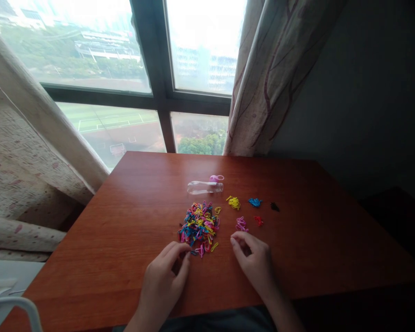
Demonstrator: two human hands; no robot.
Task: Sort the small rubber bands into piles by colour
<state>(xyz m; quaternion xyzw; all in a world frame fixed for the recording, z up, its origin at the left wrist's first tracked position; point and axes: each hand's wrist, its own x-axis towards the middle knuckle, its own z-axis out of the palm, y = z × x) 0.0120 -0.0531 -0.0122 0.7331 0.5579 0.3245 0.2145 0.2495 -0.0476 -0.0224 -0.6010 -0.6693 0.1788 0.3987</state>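
Pose check: fingers [177, 249] narrow on both sides

Left hand [164, 276]: thumb and forefinger curled, tips at the near edge of the band pile [198, 223]. Right hand [256, 258]: thumb and forefinger drawn together, just short of the pink bands [241, 224]. Cannot tell whether either holds a band. Pile lies on the table [124, 226], bottle [200, 188] beyond it.

A big messy pile of small loops [198, 226] sits on the left, with pink, blue, yellow, red and black all mixed up. To its right lie five little bunches, each one color. The yellow bunch [234, 202], blue bunch [255, 202] and black bunch [275, 206] are farther away. The pink bunch [241, 224] and red bunch [258, 221] are nearer.
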